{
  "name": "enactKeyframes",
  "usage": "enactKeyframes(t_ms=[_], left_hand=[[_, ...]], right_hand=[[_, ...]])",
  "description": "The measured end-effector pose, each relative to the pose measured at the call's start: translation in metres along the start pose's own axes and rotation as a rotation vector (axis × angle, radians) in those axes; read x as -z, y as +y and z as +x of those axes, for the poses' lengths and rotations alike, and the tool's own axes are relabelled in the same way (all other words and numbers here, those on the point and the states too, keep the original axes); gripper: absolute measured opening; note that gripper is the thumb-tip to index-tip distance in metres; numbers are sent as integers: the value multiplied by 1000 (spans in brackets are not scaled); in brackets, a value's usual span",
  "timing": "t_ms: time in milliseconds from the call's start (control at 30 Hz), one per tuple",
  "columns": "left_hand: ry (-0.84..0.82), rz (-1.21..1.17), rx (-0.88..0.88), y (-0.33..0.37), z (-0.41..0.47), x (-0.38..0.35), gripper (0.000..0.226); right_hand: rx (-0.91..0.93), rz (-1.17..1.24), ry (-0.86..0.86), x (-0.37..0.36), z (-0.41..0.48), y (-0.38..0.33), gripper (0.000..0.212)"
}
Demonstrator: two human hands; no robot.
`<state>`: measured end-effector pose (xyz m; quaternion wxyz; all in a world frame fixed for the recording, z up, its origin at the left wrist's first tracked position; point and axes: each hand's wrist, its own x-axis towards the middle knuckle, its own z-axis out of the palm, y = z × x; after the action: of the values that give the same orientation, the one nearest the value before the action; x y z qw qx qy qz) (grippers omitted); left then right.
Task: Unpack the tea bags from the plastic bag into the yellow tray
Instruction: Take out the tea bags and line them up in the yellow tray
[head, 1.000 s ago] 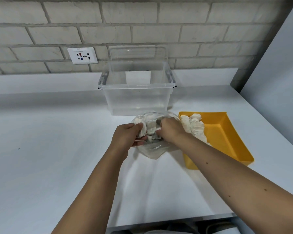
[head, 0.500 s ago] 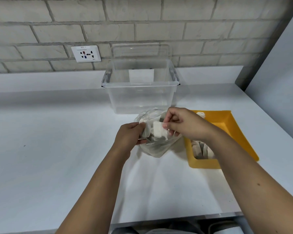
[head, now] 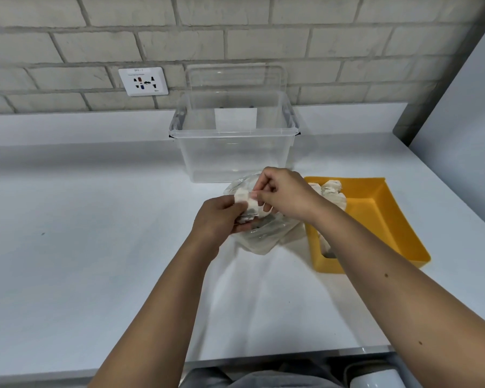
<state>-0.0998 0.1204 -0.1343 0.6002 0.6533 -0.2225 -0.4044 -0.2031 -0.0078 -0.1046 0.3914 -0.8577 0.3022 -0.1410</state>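
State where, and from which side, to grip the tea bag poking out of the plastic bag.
Pinch its exposed top edge from above, across the flat faces: the tea bag stands up out of the plastic bag, lower part buried, while the left hand grips that bag.

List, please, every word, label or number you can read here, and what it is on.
Wall socket plate: a small label along its top and fine print beneath, both too blurred to read.
Clear storage box: a white patch seen through it, no print visible.
No other text shows.

Head camera, downward, close over table (head: pixel 95 247)
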Motion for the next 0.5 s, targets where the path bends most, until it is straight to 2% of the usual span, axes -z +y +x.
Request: enactKeyframes(t_ms=[100, 200, 267, 333, 433, 500], left_hand=[[116, 147, -70, -3, 8, 5, 20], [151, 192, -89, -2, 12, 9, 20], [166, 217, -84, -3, 14, 9, 21], [176, 238, -78, -5, 15, 9, 20], [179, 243, -64, -9, 15, 9, 20], [173, 239, -58, -9, 14, 11, 21]], right_hand=[[-86, 26, 66, 7, 11, 15, 8], [-204, -201, -21, -2, 23, 34, 20], [-243, -357, -81, -18, 30, 41, 16], [-242, -477, -40, -31, 33, 38, 11], [-229, -622, 89, -44, 38, 40, 19], [-208, -726, 94, -51, 40, 43, 25]])
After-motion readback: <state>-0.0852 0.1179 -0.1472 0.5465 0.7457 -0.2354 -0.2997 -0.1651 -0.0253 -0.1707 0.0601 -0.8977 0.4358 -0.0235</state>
